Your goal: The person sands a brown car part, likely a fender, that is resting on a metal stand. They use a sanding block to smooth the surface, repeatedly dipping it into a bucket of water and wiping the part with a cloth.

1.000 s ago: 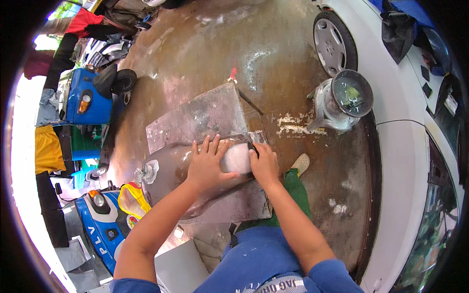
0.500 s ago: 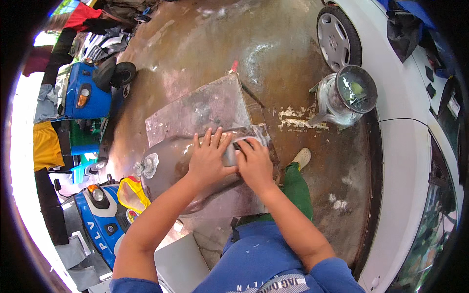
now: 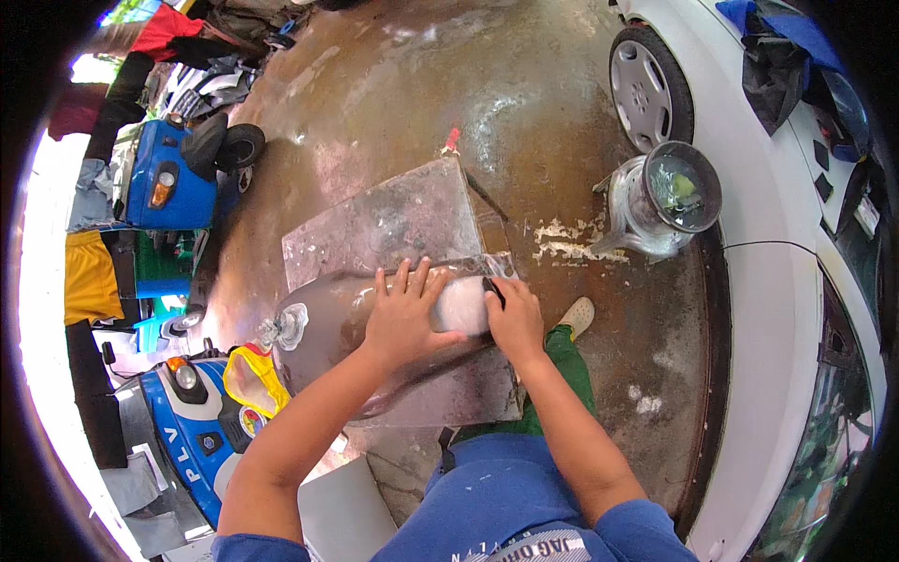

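Left hand (image 3: 401,317) lies flat, fingers spread, on the tank (image 3: 328,328); right hand (image 3: 513,318) grips a sanding block (image 3: 492,288).

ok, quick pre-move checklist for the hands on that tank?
1. Left hand flat on the grey tank, steadying it: ok.
2. Right hand on the white patch: ok.
3. What the right hand grips: cannot tell, mostly hidden.
4. Tank on the metal sheet: ok.
5. Jug standing apart from both hands: ok.
6. Patch finish: cannot tell, blurred.
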A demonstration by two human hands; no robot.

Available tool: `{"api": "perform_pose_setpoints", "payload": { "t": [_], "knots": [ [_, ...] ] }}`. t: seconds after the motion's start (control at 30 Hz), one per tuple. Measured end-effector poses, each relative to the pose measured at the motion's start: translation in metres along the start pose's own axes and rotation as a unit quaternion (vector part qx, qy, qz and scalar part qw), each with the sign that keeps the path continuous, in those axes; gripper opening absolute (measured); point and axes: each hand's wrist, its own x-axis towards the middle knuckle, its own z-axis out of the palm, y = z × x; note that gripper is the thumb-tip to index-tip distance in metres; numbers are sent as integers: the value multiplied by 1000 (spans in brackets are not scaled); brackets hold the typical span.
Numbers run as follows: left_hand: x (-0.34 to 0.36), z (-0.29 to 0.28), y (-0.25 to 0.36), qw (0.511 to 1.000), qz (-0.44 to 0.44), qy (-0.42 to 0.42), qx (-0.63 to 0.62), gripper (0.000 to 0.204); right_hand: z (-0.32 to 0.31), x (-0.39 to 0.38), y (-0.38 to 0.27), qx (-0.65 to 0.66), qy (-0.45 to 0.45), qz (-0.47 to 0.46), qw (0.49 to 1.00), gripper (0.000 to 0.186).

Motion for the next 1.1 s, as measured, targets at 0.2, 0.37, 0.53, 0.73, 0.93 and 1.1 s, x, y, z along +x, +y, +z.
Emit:
{"api": "perform_pose_setpoints", "payload": {
  "t": [0.2, 0.37, 0.53, 0.73, 0.93, 1.1],
  "knots": [
    [0, 6, -8, 1000, 1, 23, 5, 108, 4, -20, -44, -17, -9, -89, 996, 36],
    [8, -7, -3, 1000, 2, 12, -9, 106, 6, -6, 16, -6, 1, 16, 1000, 36],
    [2, -3, -3, 1000, 7, 8, 1, 108, 7, -7, -24, -5, -3, -71, 997, 37],
    [3, 3, -3, 1000, 0, 6, -3, 109, -5, -48, 16, 3, -3, -54, 999, 37],
    [10, -6, 3, 1000, 8, -4, 15, 110, 5, 4, 25, 21, 13, -23, 999, 38],
    [7, -4, 3, 1000, -4, -19, 5, 110, -1, -46, 26, 32, 16, -52, 998, 37]
  ]
}}
